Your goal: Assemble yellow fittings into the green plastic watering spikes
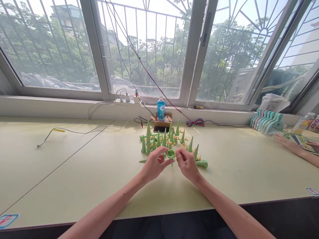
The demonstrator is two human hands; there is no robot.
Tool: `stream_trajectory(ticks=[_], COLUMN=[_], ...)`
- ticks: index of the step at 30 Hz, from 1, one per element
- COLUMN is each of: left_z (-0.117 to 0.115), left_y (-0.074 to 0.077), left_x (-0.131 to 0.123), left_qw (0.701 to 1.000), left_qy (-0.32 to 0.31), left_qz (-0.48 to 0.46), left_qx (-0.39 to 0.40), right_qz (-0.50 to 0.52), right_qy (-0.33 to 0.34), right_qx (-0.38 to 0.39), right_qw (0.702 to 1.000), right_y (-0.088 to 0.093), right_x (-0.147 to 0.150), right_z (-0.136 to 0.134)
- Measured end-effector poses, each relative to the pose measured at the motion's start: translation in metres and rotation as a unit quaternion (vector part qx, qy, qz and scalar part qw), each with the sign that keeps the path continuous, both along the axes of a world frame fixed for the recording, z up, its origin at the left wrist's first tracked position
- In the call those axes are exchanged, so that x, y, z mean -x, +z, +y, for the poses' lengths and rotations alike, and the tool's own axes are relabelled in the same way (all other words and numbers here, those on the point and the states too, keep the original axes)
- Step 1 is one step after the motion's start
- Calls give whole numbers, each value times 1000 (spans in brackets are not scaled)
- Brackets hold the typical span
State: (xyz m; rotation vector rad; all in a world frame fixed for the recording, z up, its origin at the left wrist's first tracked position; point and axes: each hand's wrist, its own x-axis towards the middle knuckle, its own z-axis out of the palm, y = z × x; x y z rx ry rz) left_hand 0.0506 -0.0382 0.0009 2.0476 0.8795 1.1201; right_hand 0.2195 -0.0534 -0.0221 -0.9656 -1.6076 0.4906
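Between the thumb and fingers of my left hand (156,162) is a green plastic plant-watering spike (170,154), its round open end facing up toward me and its tip pointing down. My right hand (186,162) is pinched closed right beside the spike's rim; whatever its fingertips hold is hidden or too small to name. Behind both hands stand several more green watering spikes (148,136), many upright with small yellow valves (182,144) on their sides. One green spike with a ribbed collar (202,163) lies on its side by my right hand.
On the pale table (99,176), a small cardboard box (169,124) and a blue-liquid bottle (160,109) stand behind the spikes. A coiled red-black cable (195,122) lies near the sill. At right are pastel hangers (266,121) and another person's hand (286,142). A grey cable (72,131) lies left.
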Motion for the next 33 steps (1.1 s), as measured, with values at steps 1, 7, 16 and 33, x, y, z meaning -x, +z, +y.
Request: stream_trajectory(ticks=[1, 7, 16, 33], left_z=[0, 2, 1, 2], left_y=[1, 3, 10, 9], left_x=[0, 1, 5, 11], left_qw=[1000, 993, 932, 942], left_qy=[-1, -47, -153, -186], left_qz=[-1, -43, -44, -53], left_qx=[9, 104, 324, 273], right_qz=[3, 6, -63, -54], right_qy=[-1, -22, -14, -12], right_qx=[-3, -28, -69, -57], right_qw=[1000, 999, 996, 997], right_y=[0, 0, 0, 1], right_x=[0, -1, -1, 0], right_z=[0, 0, -4, -5])
